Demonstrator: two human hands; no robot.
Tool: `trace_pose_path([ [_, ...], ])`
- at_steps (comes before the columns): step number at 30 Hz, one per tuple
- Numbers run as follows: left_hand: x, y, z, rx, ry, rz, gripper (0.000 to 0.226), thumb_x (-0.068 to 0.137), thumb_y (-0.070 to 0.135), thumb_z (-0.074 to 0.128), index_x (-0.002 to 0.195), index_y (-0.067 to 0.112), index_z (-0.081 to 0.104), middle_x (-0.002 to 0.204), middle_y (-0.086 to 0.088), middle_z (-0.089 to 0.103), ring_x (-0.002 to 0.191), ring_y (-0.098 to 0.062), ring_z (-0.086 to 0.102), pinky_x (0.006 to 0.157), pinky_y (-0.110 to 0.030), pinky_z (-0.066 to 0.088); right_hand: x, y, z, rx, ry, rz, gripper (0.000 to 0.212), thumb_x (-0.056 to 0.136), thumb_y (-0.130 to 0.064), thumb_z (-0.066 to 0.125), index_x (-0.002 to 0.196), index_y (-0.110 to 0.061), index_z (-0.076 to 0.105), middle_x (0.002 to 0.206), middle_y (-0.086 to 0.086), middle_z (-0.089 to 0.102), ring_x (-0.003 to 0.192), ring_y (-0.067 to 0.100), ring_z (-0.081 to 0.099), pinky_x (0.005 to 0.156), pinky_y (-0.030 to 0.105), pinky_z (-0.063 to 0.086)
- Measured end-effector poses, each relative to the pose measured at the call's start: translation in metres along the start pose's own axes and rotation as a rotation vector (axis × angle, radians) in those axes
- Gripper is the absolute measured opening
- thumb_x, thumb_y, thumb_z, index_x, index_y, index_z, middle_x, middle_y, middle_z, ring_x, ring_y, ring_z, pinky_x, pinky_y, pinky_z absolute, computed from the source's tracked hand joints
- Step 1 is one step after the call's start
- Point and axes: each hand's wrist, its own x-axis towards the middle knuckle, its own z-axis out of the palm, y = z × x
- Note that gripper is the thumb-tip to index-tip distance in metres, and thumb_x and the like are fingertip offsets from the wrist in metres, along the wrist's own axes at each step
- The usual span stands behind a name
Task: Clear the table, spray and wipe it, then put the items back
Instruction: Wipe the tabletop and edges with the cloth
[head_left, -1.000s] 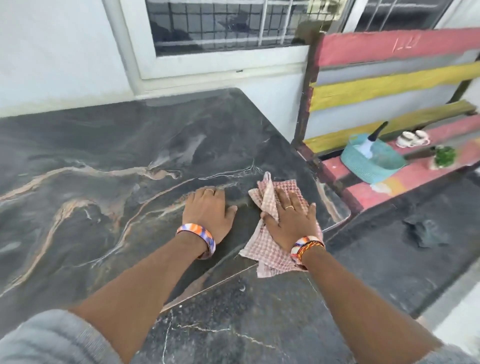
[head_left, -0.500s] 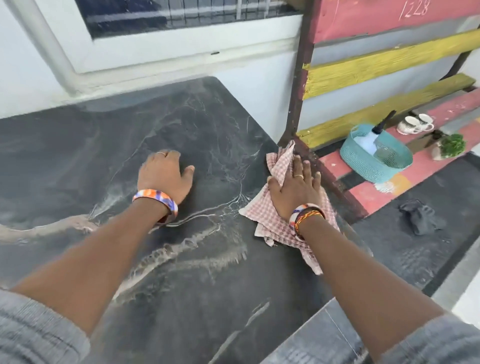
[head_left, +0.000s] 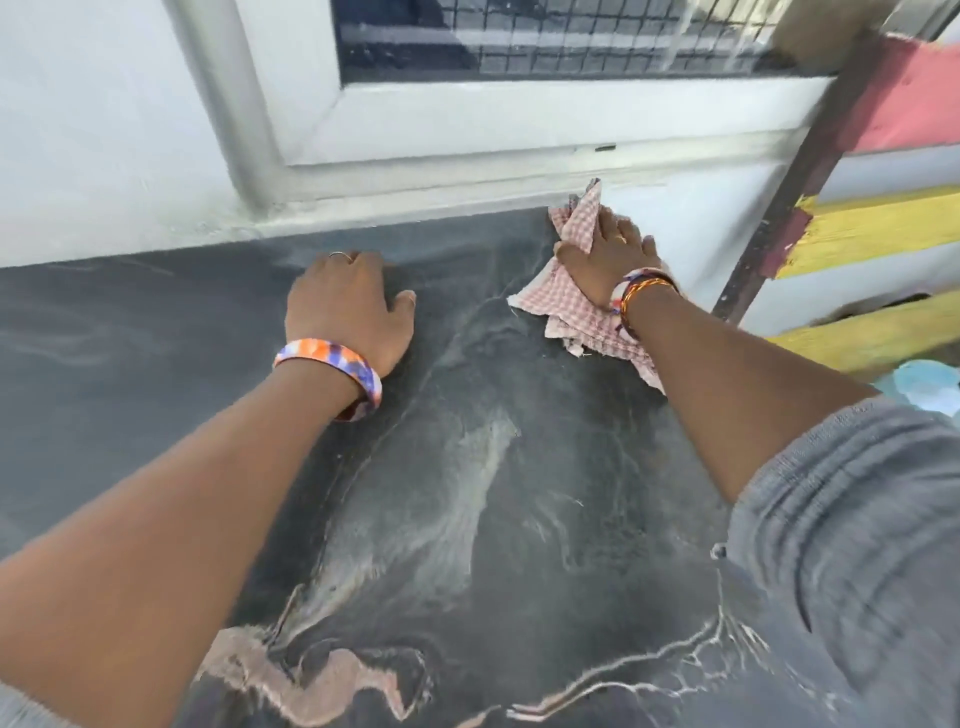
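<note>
The dark marble table (head_left: 467, 493) with pale veins fills most of the view. A red-and-white checked cloth (head_left: 576, 312) lies on its far right corner, its tip bunched up against the wall. My right hand (head_left: 608, 254) presses flat on the cloth with straight fingers. My left hand (head_left: 348, 306) rests flat on the bare tabletop near the far edge, fingers extended, holding nothing.
A white wall and window sill (head_left: 467, 166) run along the table's far edge. A bench with red and yellow painted slats (head_left: 872, 228) stands to the right, past the table's right edge. A teal object (head_left: 930, 389) shows partly by my right sleeve.
My right hand has pushed the cloth from the table's right edge up to the far right corner by the wall. My left hand has slid forward to the far edge.
</note>
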Motion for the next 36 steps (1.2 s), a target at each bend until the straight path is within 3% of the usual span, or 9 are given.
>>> trace_pose_path([
  [4,0.000,-0.047,-0.021,0.013,0.051,-0.097,0.042,0.089,0.033,0.049,0.119,0.004,0.055,0.121,-0.022,0.058,0.116,-0.040,0.049,0.094,-0.044,0.040,0.000,-0.058,0.003,-0.032,-0.028,-0.126,0.068,0.095,-0.052,0.022,0.150,-0.017,0.001,0.159,0.004,-0.004,0.146,0.025,0.000,0.118,0.043,-0.001],
  [10,-0.038,-0.110,-0.056,0.009,0.100,-0.256,0.041,0.091,0.026,0.048,0.124,0.002,0.051,0.127,-0.024,0.054,0.119,-0.041,0.047,0.098,-0.046,0.038,-0.061,-0.200,0.036,-0.046,-0.030,-0.509,0.073,0.094,-0.052,0.025,0.150,-0.012,0.002,0.159,0.006,0.001,0.146,0.025,0.002,0.117,0.045,0.000],
  [14,-0.086,-0.140,-0.082,0.050,0.194,-0.268,0.040,0.094,0.028,0.041,0.119,-0.001,0.053,0.123,-0.028,0.056,0.114,-0.044,0.050,0.093,-0.047,0.040,-0.135,-0.273,0.057,-0.069,-0.048,-0.780,0.069,0.094,-0.050,0.024,0.150,-0.015,0.001,0.159,0.004,0.002,0.146,0.024,0.003,0.116,0.045,-0.001],
  [17,-0.128,-0.159,-0.102,0.094,0.236,-0.282,0.039,0.095,0.028,0.036,0.107,-0.004,0.056,0.113,-0.032,0.058,0.105,-0.048,0.052,0.085,-0.048,0.043,-0.209,-0.294,0.073,-0.071,-0.068,-0.936,0.067,0.094,-0.049,0.024,0.150,-0.019,0.004,0.159,0.001,0.007,0.146,0.022,0.005,0.116,0.044,0.000],
  [21,-0.191,-0.161,-0.118,0.090,0.202,-0.305,0.040,0.095,0.026,0.037,0.099,-0.006,0.059,0.107,-0.035,0.059,0.102,-0.049,0.054,0.085,-0.049,0.045,-0.287,-0.260,0.080,-0.087,-0.075,-1.029,0.065,0.093,-0.050,0.030,0.149,-0.021,0.012,0.158,-0.001,0.012,0.146,0.020,0.008,0.116,0.043,0.003],
  [24,-0.239,-0.144,-0.121,0.107,0.134,-0.257,0.035,0.092,0.025,0.044,0.102,-0.004,0.060,0.106,-0.033,0.060,0.102,-0.048,0.055,0.085,-0.048,0.045,-0.310,-0.191,0.070,-0.079,-0.076,-0.851,0.065,0.094,-0.052,0.028,0.149,-0.026,0.008,0.159,-0.003,0.008,0.146,0.018,0.006,0.118,0.042,0.002],
  [31,-0.329,-0.116,-0.120,0.214,-0.065,-0.027,0.038,0.085,0.032,0.053,0.113,0.007,0.058,0.128,-0.015,0.055,0.113,-0.037,0.052,0.095,-0.041,0.041,-0.362,0.025,0.050,-0.012,0.021,0.018,0.067,0.093,-0.052,0.024,0.150,-0.022,0.006,0.159,0.000,0.008,0.145,0.021,0.011,0.117,0.044,0.010],
  [33,-0.348,-0.120,-0.125,0.200,-0.075,-0.033,0.039,0.086,0.033,0.053,0.119,0.011,0.056,0.136,-0.013,0.051,0.120,-0.035,0.049,0.101,-0.040,0.037,-0.386,0.041,0.053,0.018,0.027,0.160,0.069,0.093,-0.051,0.024,0.150,-0.016,0.007,0.159,0.002,0.007,0.146,0.023,0.008,0.117,0.045,0.007],
  [36,-0.369,-0.137,-0.135,0.184,-0.100,-0.083,0.043,0.088,0.034,0.050,0.127,0.013,0.052,0.143,-0.011,0.044,0.130,-0.033,0.041,0.108,-0.040,0.030,-0.406,0.019,0.060,0.033,-0.002,0.226,0.072,0.093,-0.055,0.022,0.149,-0.012,0.007,0.159,0.003,0.002,0.146,0.026,0.001,0.118,0.046,0.001],
])
